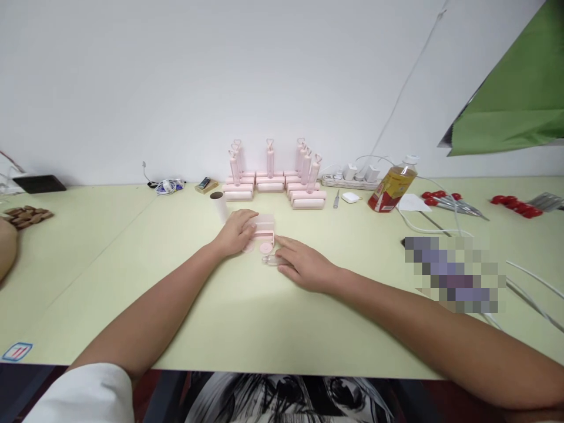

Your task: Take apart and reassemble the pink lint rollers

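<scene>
My left hand [237, 233] lies with fingers stretched forward, over the left end of a pale pink plastic roller case [263, 234] with a translucent lid [264, 221] behind it. Part of the case is hidden under that hand. In front of the case lie two small pink discs, one partly below my left hand and the other disc [265, 248] in plain sight. My right hand [306, 265] rests on the table with its fingers extended. Its index fingertip is at the case's right end, and the other fingers lie over a transparent handle tube [269, 259]. A white paper roll [218, 205] stands beyond my left hand.
Several assembled pink rollers [308, 200] with upright handles stand along the wall. To the right are a screwdriver [336, 200], a power strip [352, 181], a drink bottle [392, 185], red-handled tools [449, 202] and cables. Wooden pieces [29, 216] lie far left.
</scene>
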The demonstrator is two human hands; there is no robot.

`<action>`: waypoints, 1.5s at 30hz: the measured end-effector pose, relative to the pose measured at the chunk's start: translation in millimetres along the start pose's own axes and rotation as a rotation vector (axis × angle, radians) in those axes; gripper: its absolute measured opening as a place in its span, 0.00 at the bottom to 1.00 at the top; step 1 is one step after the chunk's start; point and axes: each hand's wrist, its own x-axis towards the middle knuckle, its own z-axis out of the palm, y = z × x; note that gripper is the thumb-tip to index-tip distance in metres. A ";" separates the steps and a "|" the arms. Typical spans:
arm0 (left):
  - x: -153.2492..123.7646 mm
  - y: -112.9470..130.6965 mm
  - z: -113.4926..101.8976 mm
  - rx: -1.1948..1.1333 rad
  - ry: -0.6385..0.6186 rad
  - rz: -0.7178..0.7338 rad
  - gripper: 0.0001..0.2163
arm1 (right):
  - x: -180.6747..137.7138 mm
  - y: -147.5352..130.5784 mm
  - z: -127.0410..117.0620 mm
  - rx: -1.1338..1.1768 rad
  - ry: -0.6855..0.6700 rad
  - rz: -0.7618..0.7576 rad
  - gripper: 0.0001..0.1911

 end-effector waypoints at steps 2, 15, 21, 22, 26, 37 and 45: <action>-0.1 1.9 3.8 0.037 0.008 0.017 0.18 | -0.8 0.0 1.1 -0.017 0.029 0.015 0.12; 2.5 24.5 -2.4 0.098 0.093 0.024 0.16 | -8.3 3.1 -12.7 -0.119 0.126 0.206 0.18; -10.1 95.1 -23.7 0.114 -0.122 0.392 0.18 | -14.3 -18.8 -39.9 0.169 0.100 0.301 0.16; -13.1 101.1 -24.6 0.121 -0.170 0.412 0.17 | -16.9 -20.2 -42.0 0.279 0.111 0.313 0.15; -22.9 93.9 -24.6 0.089 -0.110 0.351 0.13 | -29.8 -9.7 -46.1 0.777 0.179 0.449 0.17; -28.8 97.0 -22.2 0.176 -0.138 0.220 0.14 | -35.2 -4.3 -41.3 1.151 0.013 0.627 0.25; -39.0 140.8 -7.7 0.231 -0.338 0.239 0.12 | -36.3 -19.4 -34.1 1.090 -0.006 0.516 0.25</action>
